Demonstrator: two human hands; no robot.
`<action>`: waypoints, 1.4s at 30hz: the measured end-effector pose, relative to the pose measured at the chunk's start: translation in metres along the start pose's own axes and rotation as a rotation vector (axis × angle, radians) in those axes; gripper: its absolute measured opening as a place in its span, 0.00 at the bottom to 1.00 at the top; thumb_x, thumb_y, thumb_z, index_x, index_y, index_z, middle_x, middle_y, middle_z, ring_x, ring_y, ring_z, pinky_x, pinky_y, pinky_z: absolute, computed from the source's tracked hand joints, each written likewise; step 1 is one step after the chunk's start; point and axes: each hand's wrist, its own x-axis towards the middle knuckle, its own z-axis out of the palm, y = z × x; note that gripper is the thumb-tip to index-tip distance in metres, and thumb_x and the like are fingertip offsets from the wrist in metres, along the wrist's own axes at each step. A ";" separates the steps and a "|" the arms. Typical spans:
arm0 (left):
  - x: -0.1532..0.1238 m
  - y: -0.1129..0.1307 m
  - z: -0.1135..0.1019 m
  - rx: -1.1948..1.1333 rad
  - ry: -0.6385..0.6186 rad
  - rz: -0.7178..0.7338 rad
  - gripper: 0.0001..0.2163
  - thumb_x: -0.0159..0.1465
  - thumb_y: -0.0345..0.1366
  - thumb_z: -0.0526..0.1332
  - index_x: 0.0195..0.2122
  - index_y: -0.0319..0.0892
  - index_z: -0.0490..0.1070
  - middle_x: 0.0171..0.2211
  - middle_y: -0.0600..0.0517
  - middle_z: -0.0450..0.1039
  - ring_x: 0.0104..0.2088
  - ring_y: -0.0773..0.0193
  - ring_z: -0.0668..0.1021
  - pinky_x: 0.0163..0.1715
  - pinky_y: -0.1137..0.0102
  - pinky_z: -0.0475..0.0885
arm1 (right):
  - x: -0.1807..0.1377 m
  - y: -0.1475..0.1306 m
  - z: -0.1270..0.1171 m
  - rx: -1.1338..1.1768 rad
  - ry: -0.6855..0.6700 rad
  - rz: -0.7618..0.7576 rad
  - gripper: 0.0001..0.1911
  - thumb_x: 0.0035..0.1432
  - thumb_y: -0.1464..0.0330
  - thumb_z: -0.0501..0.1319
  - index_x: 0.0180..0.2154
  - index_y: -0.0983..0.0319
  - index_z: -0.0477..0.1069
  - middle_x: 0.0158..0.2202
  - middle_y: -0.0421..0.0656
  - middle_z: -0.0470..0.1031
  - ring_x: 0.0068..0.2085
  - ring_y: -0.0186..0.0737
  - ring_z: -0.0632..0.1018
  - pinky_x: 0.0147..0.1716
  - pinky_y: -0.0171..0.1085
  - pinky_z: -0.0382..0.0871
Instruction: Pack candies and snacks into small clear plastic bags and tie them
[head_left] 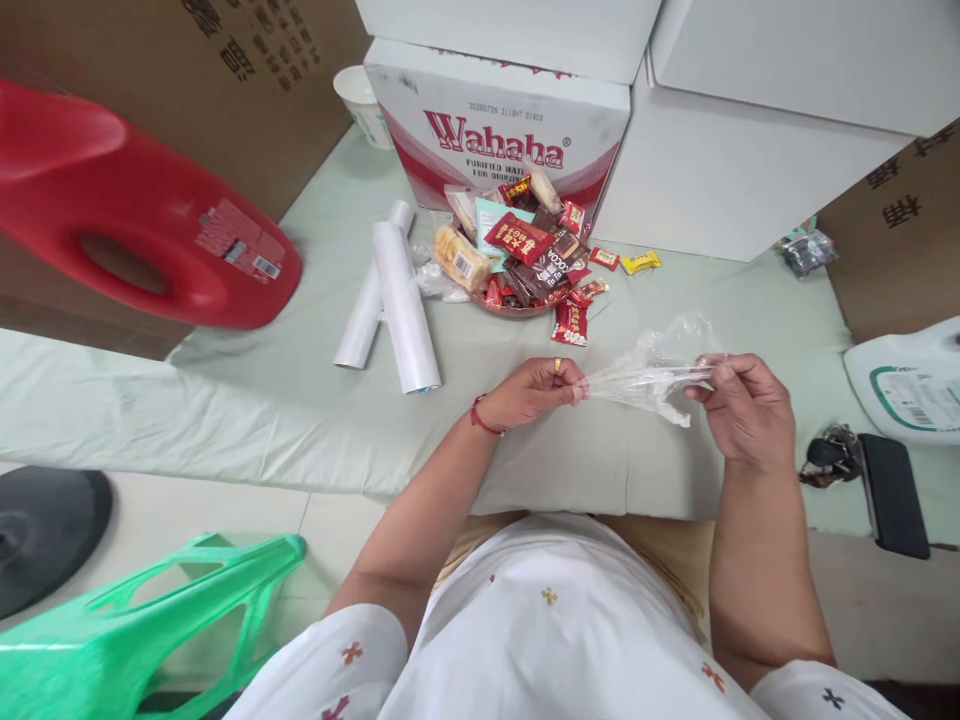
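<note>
Between my hands a clear, thin plastic bag (645, 375) is stretched out above the front part of the table. My left hand (536, 390), with a gold ring and a red bracelet, pinches one end of it. On the other side my right hand (742, 400) grips the bag with thumb and fingers. Behind the bag a red bowl (517, 311) is heaped with packaged snacks. A red snack packet (571, 323) lies at the bowl's front right side, and a yellow wrapped sweet (640, 262) lies farther right.
Two white rolls (405, 310) lie crossed to the left, near a big red jug (142, 210). A Wahaha carton (502, 130) and white boxes (697, 170) stand behind. Keys (831, 455), a phone (892, 495) and a white bottle (911, 385) are at right; a green stool (150, 620) stands lower left.
</note>
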 end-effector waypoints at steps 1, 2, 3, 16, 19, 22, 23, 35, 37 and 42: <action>0.002 -0.003 0.001 0.008 0.055 -0.016 0.18 0.57 0.48 0.74 0.28 0.39 0.73 0.31 0.51 0.75 0.32 0.69 0.74 0.35 0.71 0.69 | -0.002 0.001 0.004 0.040 -0.014 0.057 0.15 0.51 0.56 0.77 0.32 0.55 0.76 0.37 0.39 0.79 0.36 0.36 0.79 0.30 0.34 0.77; 0.004 -0.005 0.002 0.008 0.130 -0.038 0.19 0.56 0.49 0.74 0.28 0.39 0.71 0.30 0.52 0.74 0.30 0.70 0.74 0.35 0.71 0.68 | -0.004 0.002 0.008 0.077 -0.030 0.117 0.16 0.51 0.55 0.77 0.32 0.56 0.75 0.37 0.39 0.79 0.36 0.36 0.80 0.30 0.35 0.78; 0.006 -0.008 0.003 -0.002 0.210 -0.067 0.20 0.55 0.50 0.74 0.28 0.39 0.70 0.29 0.53 0.74 0.29 0.71 0.73 0.34 0.72 0.68 | -0.007 0.004 0.013 0.108 -0.042 0.166 0.17 0.51 0.54 0.77 0.31 0.56 0.74 0.36 0.39 0.80 0.35 0.36 0.80 0.30 0.35 0.78; -0.017 -0.013 0.059 -0.344 0.102 -0.649 0.38 0.58 0.74 0.55 0.39 0.38 0.76 0.42 0.39 0.79 0.40 0.56 0.80 0.29 0.69 0.74 | -0.018 0.011 0.042 0.223 -0.085 0.191 0.18 0.50 0.55 0.77 0.31 0.56 0.73 0.35 0.39 0.81 0.34 0.36 0.81 0.36 0.38 0.81; -0.006 -0.021 0.072 -0.414 0.297 -0.497 0.29 0.60 0.66 0.62 0.34 0.40 0.74 0.35 0.47 0.77 0.35 0.62 0.78 0.31 0.71 0.72 | -0.023 0.015 0.048 0.240 -0.116 0.221 0.17 0.51 0.56 0.77 0.31 0.56 0.73 0.34 0.38 0.80 0.33 0.35 0.80 0.35 0.36 0.79; 0.006 -0.030 0.080 -0.318 0.604 -0.290 0.19 0.64 0.54 0.66 0.29 0.42 0.68 0.28 0.53 0.69 0.28 0.67 0.71 0.29 0.72 0.67 | -0.029 0.020 0.050 0.231 -0.133 0.234 0.18 0.51 0.55 0.77 0.30 0.57 0.73 0.34 0.38 0.79 0.32 0.34 0.78 0.32 0.35 0.77; 0.009 -0.033 0.081 -0.287 0.666 -0.248 0.18 0.66 0.51 0.64 0.28 0.43 0.66 0.28 0.54 0.67 0.27 0.68 0.69 0.29 0.71 0.66 | -0.031 0.022 0.049 0.222 -0.136 0.239 0.18 0.51 0.54 0.76 0.29 0.57 0.73 0.33 0.38 0.78 0.31 0.33 0.77 0.31 0.34 0.76; -0.018 -0.033 0.053 0.376 0.733 0.039 0.22 0.71 0.54 0.58 0.26 0.45 0.58 0.24 0.57 0.55 0.28 0.65 0.59 0.33 0.67 0.57 | -0.039 0.033 0.029 0.248 -0.067 0.408 0.19 0.47 0.59 0.78 0.28 0.59 0.72 0.33 0.38 0.76 0.25 0.27 0.67 0.23 0.29 0.65; -0.027 -0.032 0.047 0.372 0.684 0.018 0.22 0.71 0.56 0.56 0.27 0.45 0.58 0.24 0.58 0.53 0.27 0.66 0.58 0.31 0.68 0.56 | -0.037 0.029 0.026 0.252 -0.073 0.432 0.18 0.46 0.60 0.79 0.28 0.59 0.72 0.32 0.38 0.76 0.24 0.26 0.66 0.23 0.28 0.64; -0.040 -0.032 0.045 0.329 0.627 0.032 0.22 0.70 0.59 0.56 0.30 0.45 0.62 0.24 0.57 0.56 0.27 0.66 0.60 0.30 0.69 0.57 | -0.034 0.027 0.028 0.310 -0.054 0.447 0.18 0.45 0.59 0.80 0.28 0.60 0.74 0.31 0.39 0.78 0.25 0.26 0.68 0.22 0.26 0.65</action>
